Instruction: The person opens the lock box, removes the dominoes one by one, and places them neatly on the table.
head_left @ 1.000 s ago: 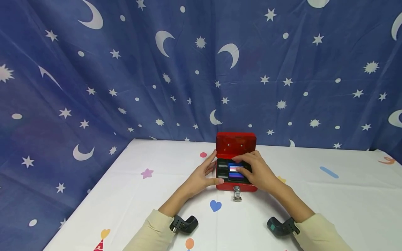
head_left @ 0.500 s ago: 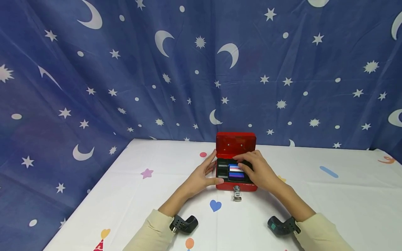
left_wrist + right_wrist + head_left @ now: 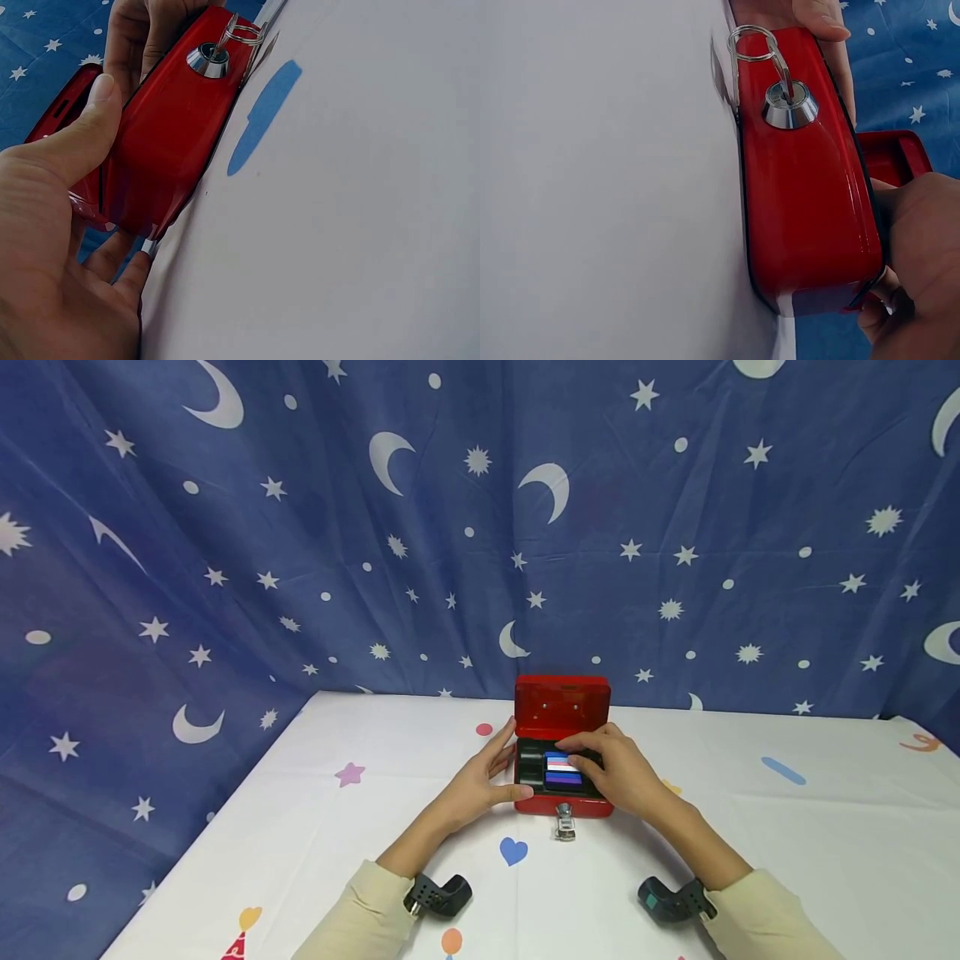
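Observation:
A small red cash box (image 3: pixel 534 807) stands on the table with its lid (image 3: pixel 558 703) raised at the back. My left hand (image 3: pixel 480 783) grips its left side, thumb over the front rim and fingers along the wall. Inside sits a black tray (image 3: pixel 531 756) with rounded slots at left. Two striped blocks lie in the tray: a blue, pink and white one (image 3: pixel 557 767) and a blue-purple one (image 3: pixel 562 778) nearer me. The right hand (image 3: pixel 624 772) reaches over the tray, thumb and forefinger at the upper block; whether they pinch it is unclear. A key ring (image 3: pixel 751 43) hangs from the front lock (image 3: pixel 791 105).
The white tablecloth (image 3: pixel 750 843) has printed coloured shapes, such as a blue heart (image 3: pixel 513 852). Behind the table hangs a blue curtain (image 3: pixel 450 527) with moons and stars. A black wrist camera (image 3: pixel 442 896) sits below the left hand, another (image 3: pixel 667 900) below the right.
The right thumb has drawn slightly back to the right across the upper striped block. The left hand keeps its place on the cash box.

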A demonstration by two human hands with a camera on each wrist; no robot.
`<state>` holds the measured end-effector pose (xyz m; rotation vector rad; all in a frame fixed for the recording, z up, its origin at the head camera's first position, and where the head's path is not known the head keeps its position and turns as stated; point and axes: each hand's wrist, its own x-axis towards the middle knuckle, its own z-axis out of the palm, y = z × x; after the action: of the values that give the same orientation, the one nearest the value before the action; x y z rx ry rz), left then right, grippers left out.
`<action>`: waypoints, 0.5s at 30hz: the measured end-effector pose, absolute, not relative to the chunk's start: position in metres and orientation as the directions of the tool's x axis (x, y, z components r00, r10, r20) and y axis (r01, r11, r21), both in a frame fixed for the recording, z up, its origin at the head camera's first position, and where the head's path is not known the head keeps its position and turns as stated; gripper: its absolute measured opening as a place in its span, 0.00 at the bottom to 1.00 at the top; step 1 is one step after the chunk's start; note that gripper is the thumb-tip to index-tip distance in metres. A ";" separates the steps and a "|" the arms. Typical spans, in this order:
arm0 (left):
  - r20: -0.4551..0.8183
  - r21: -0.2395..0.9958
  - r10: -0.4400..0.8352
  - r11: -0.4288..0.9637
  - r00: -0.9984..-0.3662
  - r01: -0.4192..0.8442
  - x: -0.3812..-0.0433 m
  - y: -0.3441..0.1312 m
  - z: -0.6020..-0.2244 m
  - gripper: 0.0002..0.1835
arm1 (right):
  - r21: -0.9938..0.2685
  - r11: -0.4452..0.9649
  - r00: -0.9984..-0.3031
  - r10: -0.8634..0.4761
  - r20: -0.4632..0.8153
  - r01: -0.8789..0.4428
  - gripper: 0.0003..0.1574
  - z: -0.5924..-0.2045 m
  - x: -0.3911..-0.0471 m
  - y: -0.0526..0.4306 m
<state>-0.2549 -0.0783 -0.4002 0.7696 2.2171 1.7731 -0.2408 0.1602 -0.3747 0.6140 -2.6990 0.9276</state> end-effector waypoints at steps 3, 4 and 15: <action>0.160 0.954 0.515 0.137 -0.842 0.265 -0.256 -0.078 -0.400 0.52 | -0.534 0.706 -0.880 -0.307 0.362 -0.466 0.17 -0.376 -0.241 0.161; 0.161 0.954 0.516 0.136 -0.842 0.266 -0.256 -0.078 -0.400 0.52 | -0.534 0.704 -0.879 -0.303 0.369 -0.467 0.17 -0.376 -0.242 0.161; 0.167 0.943 0.493 0.172 -0.854 0.284 -0.253 -0.078 -0.402 0.52 | -0.521 0.703 -0.864 -0.294 0.407 -0.485 0.16 -0.378 -0.243 0.159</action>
<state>-0.2533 -0.0785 -0.4022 0.7607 2.2629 1.7574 -0.2435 0.1593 -0.3780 0.6150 -2.6189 0.9221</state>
